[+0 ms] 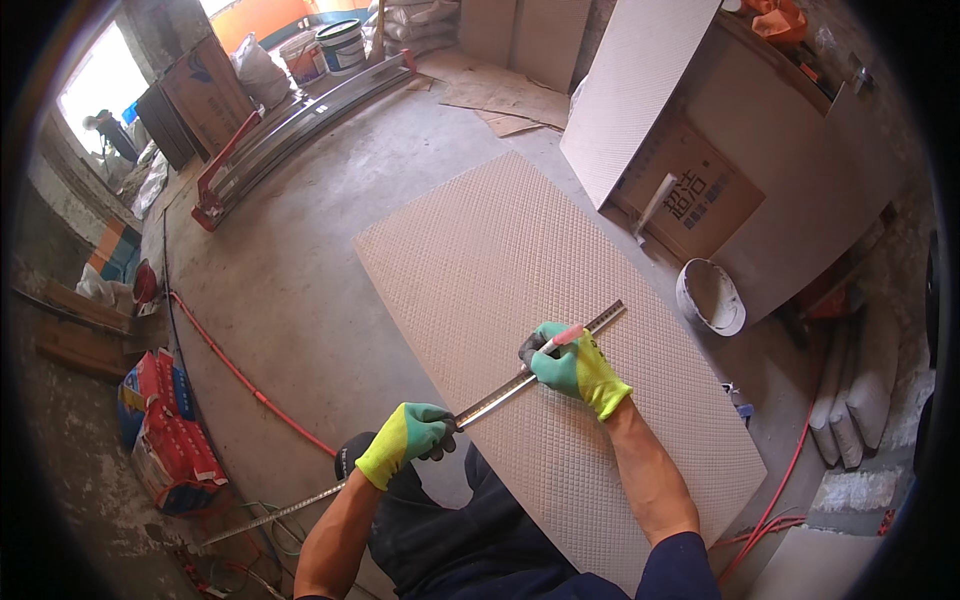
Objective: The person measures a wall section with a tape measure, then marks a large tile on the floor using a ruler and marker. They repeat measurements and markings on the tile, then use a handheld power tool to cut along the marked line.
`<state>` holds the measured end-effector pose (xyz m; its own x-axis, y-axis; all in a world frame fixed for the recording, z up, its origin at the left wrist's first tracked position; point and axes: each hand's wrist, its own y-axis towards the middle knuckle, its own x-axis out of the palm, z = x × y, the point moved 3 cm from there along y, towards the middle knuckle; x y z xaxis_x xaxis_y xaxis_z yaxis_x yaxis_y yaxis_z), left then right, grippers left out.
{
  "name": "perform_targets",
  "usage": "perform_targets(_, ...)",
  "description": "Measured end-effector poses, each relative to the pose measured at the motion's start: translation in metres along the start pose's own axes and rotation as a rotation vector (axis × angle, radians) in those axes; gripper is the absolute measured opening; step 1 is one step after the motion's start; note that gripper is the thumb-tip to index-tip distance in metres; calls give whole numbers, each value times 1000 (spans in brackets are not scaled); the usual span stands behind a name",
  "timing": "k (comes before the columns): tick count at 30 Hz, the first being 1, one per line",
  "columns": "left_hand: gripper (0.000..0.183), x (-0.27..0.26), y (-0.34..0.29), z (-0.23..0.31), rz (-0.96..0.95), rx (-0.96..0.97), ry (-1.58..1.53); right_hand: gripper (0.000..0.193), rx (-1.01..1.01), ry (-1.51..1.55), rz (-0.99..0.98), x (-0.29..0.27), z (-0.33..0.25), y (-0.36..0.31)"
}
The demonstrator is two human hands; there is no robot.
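A large tile or slab (pixel 690 420) with a textured, grid-patterned beige face lies in front of me, its lower end beside my legs. Across it runs a metal ruler (pixel 492 402) with markings along its length. My left hand (pixel 418 436), in a green and yellow glove, is closed on the ruler at the slab's left edge. Lower left, another marked metal strip (pixel 290 511) extends past my forearm; whether it is the same ruler is hidden. Over the ruler's far part, my right hand (pixel 572 365), gloved alike, grips a pink-and-white marker pen (pixel 562 339).
A white bucket (pixel 711 297) stands right of the slab, near leaning panels and a cardboard box (pixel 690 190). A red hose (pixel 240 378) curves over the floor on the left, near red bags (pixel 172 440). A long metal rail tool (pixel 310 125) lies at the back left.
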<state>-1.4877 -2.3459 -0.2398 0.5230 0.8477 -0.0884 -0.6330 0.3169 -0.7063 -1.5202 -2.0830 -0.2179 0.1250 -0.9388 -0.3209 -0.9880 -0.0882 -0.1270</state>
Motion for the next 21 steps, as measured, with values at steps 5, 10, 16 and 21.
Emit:
perform_targets(5, 22, 0, 0, -1, 2, -1, 0, 12, 10, 42, 7, 0, -1, 0)
perform_targets(10, 22, 0, 0, -1, 0, -10, -13, 12, 7, 26, 20, -2, -3, -1)
perform_targets(16, 23, 0, -1, 1, 5, -9, -3, 13, 12, 7, 17, -2, -2, 0)
perform_targets(21, 23, 0, -1, 3, 2, 5, -3, 14, 22, 12, 22, -2, -4, -1)
